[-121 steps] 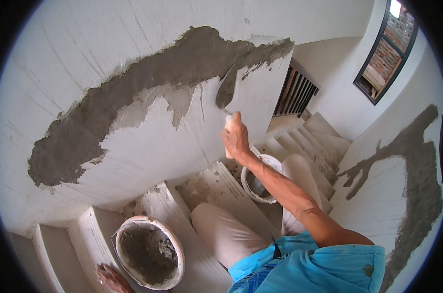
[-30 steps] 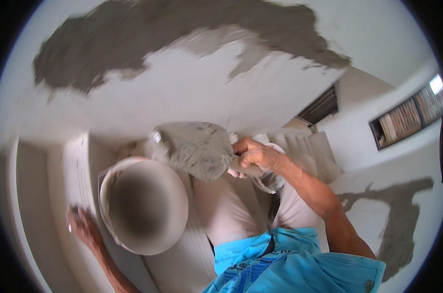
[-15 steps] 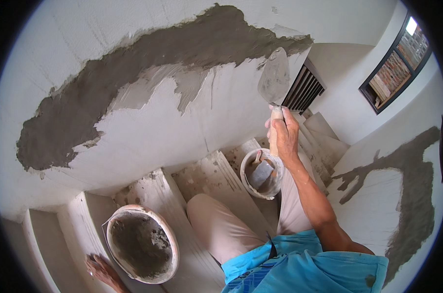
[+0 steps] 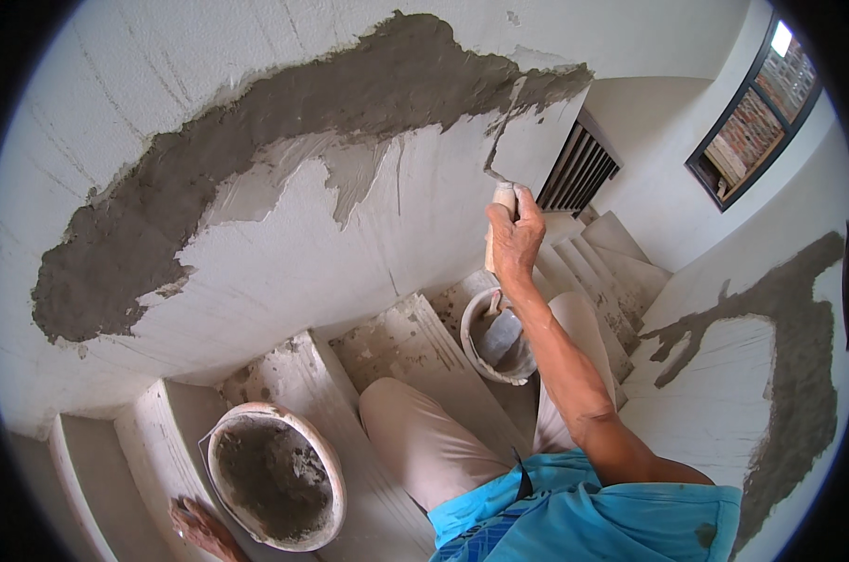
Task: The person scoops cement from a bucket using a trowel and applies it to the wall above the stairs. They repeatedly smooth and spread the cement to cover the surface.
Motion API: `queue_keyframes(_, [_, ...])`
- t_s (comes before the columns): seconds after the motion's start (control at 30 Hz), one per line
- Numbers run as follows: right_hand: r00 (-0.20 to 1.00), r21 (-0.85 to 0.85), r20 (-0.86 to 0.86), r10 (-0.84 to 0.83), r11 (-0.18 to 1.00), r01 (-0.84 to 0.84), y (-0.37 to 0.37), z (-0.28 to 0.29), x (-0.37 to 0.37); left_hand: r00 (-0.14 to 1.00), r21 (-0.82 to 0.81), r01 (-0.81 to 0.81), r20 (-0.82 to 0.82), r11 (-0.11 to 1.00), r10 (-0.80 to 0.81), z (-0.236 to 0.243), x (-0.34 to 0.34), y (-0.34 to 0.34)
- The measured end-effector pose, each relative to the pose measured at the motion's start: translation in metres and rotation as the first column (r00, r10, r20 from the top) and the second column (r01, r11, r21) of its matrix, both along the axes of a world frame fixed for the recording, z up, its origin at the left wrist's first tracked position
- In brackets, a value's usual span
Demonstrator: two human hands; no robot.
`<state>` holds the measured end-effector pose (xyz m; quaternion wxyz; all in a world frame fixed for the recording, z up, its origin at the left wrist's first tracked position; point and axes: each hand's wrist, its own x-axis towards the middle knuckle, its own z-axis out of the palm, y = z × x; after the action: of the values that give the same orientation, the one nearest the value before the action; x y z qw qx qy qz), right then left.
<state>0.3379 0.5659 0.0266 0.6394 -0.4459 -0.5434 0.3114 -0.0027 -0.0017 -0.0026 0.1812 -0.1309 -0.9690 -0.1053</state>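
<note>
Trowel (image 4: 501, 201), mortar-smeared, clenched in right hand (image 4: 515, 239); left hand (image 4: 198, 525) flat on step.

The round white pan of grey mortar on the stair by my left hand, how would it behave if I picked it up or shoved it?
The round white pan of grey mortar looks well filled, so probably heavy. Its wide, shallow shape suggests it would slide rather than tip. The left hand is at its rim, likely gritty or slippery with mortar.

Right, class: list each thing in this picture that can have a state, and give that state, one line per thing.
Right hand: gripping the trowel handle, raised to the wall.
Trowel: blade against the wall.
Left hand: flat on a step beside the basin.
Basin: upright, smeared with mortar.
Bucket: upright, partly filled.
Wall plaster: wet grey band, part spread.
</note>
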Motion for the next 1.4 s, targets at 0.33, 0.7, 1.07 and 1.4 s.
queue_keyframes(0.33, [0.997, 0.003, 0.043, -0.063, 0.998, 0.063, 0.023, -0.011, -0.026, 0.996, -0.076, 0.035, -0.08, 0.996, -0.042, 0.0, 0.0, 0.0])
queue_keyframes(0.7, [0.872, -0.005, 0.49, -0.017, 1.0, 0.022, 0.016, -0.014, -0.035, 0.999, 0.006, 0.039, 0.003, 0.999, -0.039, 0.001, 0.001, -0.002])
queue_keyframes(1.07, [0.948, -0.027, 0.286, 0.137, 0.99, -0.135, -0.015, -0.012, -0.008, 0.945, -0.29, 0.11, -0.265, 0.951, -0.191, -0.004, -0.007, -0.005])
queue_keyframes(1.4, [0.874, 0.106, 0.485, -0.031, 0.994, -0.024, 0.022, 0.003, 0.001, 0.973, -0.142, 0.101, -0.193, 0.985, -0.128, 0.002, 0.001, 0.006])
